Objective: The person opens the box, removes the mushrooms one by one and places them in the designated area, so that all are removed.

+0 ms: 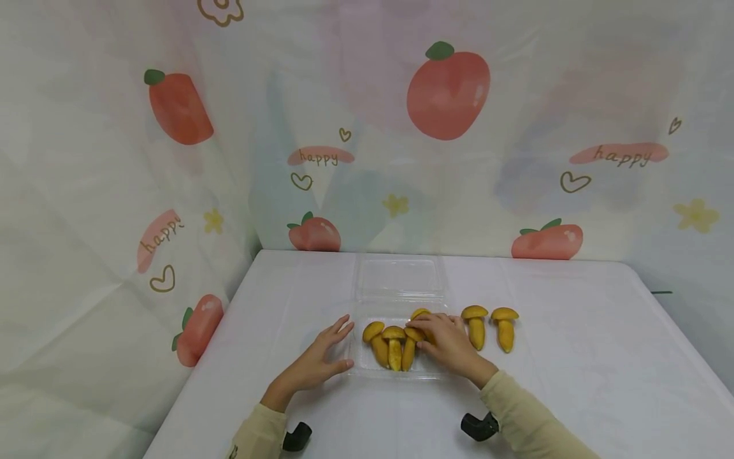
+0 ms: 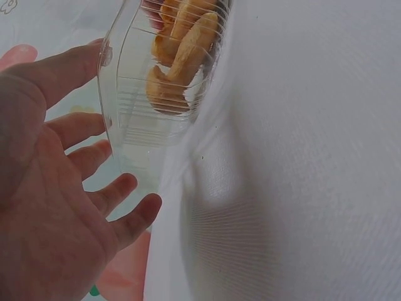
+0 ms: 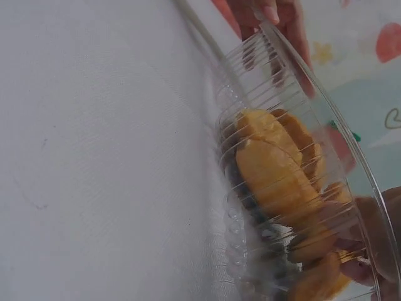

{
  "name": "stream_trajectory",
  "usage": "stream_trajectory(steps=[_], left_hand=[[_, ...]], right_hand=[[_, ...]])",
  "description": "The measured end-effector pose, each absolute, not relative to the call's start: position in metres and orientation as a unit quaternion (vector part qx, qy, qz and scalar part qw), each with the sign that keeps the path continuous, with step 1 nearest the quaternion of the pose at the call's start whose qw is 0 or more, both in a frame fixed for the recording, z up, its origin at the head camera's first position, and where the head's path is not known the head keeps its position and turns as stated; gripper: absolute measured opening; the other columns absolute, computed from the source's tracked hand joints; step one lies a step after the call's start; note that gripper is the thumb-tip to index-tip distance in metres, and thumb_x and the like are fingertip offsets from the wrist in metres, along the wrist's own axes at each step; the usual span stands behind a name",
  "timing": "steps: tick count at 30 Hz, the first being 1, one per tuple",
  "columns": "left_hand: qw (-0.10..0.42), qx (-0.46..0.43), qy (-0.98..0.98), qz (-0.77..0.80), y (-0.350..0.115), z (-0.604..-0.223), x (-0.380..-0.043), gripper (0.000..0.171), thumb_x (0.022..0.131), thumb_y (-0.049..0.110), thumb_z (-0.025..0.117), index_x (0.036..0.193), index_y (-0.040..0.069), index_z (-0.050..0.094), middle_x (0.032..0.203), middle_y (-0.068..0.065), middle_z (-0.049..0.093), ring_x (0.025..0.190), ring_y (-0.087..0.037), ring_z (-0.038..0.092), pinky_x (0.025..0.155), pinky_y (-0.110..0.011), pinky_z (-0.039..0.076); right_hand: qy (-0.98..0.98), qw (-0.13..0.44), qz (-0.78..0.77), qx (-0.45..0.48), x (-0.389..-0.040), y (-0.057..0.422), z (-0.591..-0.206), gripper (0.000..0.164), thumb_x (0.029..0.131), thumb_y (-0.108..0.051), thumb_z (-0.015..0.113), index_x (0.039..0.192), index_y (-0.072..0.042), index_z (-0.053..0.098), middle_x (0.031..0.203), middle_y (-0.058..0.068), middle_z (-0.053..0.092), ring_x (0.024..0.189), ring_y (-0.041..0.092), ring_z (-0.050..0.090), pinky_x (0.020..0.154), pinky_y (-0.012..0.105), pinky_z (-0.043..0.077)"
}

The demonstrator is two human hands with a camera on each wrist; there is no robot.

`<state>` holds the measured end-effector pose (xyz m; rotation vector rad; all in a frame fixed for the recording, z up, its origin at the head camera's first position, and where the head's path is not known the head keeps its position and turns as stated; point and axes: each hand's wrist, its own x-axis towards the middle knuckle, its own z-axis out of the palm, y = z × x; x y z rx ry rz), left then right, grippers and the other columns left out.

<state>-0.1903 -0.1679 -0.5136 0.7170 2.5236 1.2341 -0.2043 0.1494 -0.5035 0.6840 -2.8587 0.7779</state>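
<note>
A clear plastic clamshell box lies with its lid folded back toward the wall. Several yellow mushrooms rest side by side in its base, caps toward the back. My right hand reaches over the right side of the box, fingers curled around a mushroom that it partly hides. Through the ribbed wall in the right wrist view, those fingers overlap the mushrooms. My left hand is at the left side, fingers spread, with thumb and fingertips right at the rim.
Two more mushrooms, one nearer the box and another, lie on the white-covered table to the right. A printed cloth wall stands behind and to the left. Black wrist mounts show below both sleeves.
</note>
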Motion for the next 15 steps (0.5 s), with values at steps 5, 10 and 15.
stream_trajectory(steps=[5, 10, 15], left_hand=[[0.12, 0.247, 0.864, 0.422, -0.168, -0.513, -0.19, 0.074, 0.098, 0.025, 0.068, 0.159, 0.007, 0.031, 0.172, -0.011, 0.014, 0.156, -0.044, 0.014, 0.119, -0.071, 0.02], [0.123, 0.246, 0.866, 0.418, -0.169, -0.513, -0.19, 0.074, 0.098, 0.026, 0.068, 0.159, 0.007, 0.031, 0.172, -0.011, 0.014, 0.156, -0.043, 0.014, 0.119, -0.07, 0.02], [0.123, 0.246, 0.866, 0.417, -0.168, -0.511, -0.19, 0.074, 0.098, 0.024, 0.067, 0.159, 0.007, 0.03, 0.172, -0.011, 0.013, 0.156, -0.044, 0.014, 0.119, -0.071, 0.02]], right_hand=[[-0.931, 0.051, 0.281, 0.227, -0.204, 0.151, -0.503, 0.036, 0.088, -0.017, 0.077, 0.124, -0.014, 0.071, 0.125, 0.006, 0.071, 0.12, 0.032, 0.06, 0.093, 0.048, 0.034], [-0.915, 0.039, 0.33, 0.231, -0.205, 0.155, -0.498, 0.035, 0.093, -0.019, 0.072, 0.126, -0.012, 0.065, 0.125, 0.005, 0.071, 0.123, 0.033, 0.062, 0.098, 0.052, 0.034], [-0.9, 0.036, 0.363, 0.237, -0.207, 0.159, -0.492, 0.033, 0.098, -0.018, 0.066, 0.128, -0.013, 0.057, 0.122, 0.006, 0.072, 0.118, 0.03, 0.066, 0.104, 0.057, 0.044]])
